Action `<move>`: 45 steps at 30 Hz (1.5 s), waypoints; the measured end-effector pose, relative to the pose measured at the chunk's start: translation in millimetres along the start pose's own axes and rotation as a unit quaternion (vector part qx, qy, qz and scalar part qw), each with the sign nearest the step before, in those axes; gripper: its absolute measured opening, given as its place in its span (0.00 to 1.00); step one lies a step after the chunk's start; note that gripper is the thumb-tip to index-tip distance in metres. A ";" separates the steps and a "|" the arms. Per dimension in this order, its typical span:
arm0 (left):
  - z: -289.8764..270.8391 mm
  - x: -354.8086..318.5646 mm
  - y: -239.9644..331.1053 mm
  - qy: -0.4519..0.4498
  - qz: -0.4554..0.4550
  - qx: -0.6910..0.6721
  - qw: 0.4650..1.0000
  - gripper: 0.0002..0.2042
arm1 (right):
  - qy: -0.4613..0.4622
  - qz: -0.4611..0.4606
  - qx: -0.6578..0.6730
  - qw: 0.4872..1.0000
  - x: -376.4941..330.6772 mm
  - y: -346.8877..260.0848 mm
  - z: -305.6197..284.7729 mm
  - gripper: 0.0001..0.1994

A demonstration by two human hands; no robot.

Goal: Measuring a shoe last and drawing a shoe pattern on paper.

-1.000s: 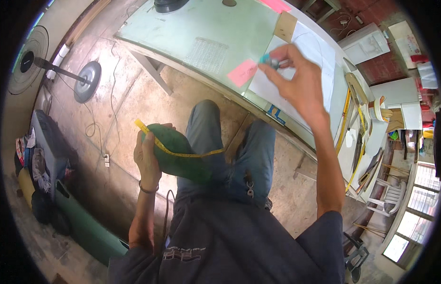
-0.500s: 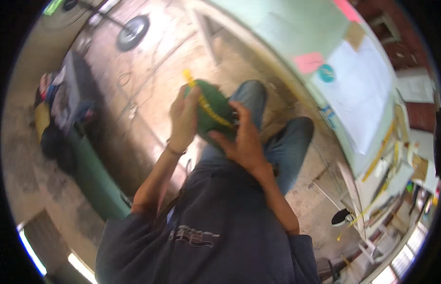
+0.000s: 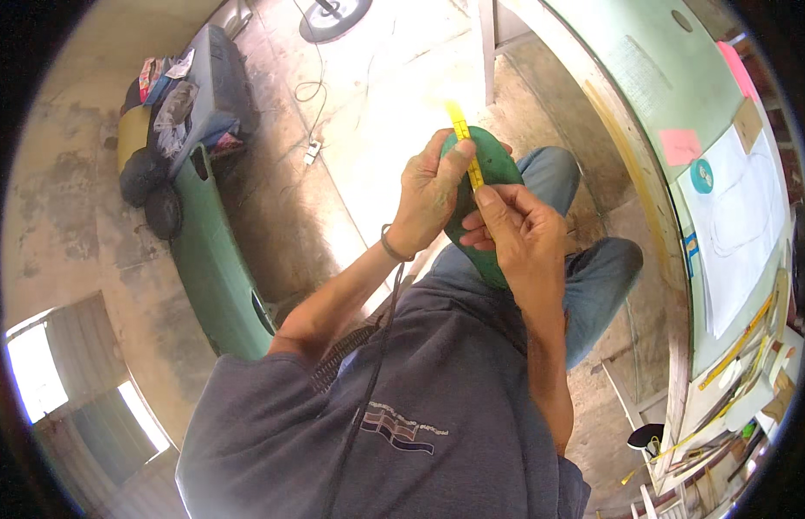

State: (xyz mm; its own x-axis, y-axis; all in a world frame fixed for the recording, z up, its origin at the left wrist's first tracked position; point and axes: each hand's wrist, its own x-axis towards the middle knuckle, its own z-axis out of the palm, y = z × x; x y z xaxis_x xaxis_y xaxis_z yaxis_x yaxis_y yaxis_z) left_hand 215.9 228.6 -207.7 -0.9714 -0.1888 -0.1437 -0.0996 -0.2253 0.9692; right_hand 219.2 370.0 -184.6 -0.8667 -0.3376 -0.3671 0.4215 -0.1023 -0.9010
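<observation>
Smooth pale-green table (image 3: 696,91) is standing on the person's right. Denim-clad legs (image 3: 603,281) are bending below a long, rounded, matte green form (image 3: 498,164). Left hand (image 3: 427,192) is gripping its side; right hand (image 3: 530,229) is curling over its face. Flat yellow tape (image 3: 460,128) is running along it: left thumb pressing it down, right thumb and forefinger pinching it.

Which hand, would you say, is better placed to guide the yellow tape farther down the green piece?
Probably the right hand: it's lower on the yellow tape; the left hand pins it higher.
</observation>
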 end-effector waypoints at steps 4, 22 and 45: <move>-2.1 -1.8 5.6 -0.007 -0.006 0.009 1.000 0.21 | 0.000 0.012 0.035 0.999 5.1 -1.8 3.3 0.12; -9.1 3.8 -1.4 0.000 0.012 0.035 0.999 0.25 | 0.008 0.022 0.029 0.999 11.5 4.0 4.0 0.11; -4.2 6.2 -1.7 -0.003 0.021 0.024 0.999 0.25 | 0.007 0.013 0.026 1.000 13.6 4.6 0.0 0.12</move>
State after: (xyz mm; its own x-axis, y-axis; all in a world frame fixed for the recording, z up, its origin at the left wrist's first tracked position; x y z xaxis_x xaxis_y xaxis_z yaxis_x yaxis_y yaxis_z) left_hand 211.0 223.8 -211.1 -0.9762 -0.1916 -0.1015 -0.0686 -0.1712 0.9828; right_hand 209.3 364.9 -193.7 -0.8590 -0.3285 -0.3927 0.4563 -0.1435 -0.8782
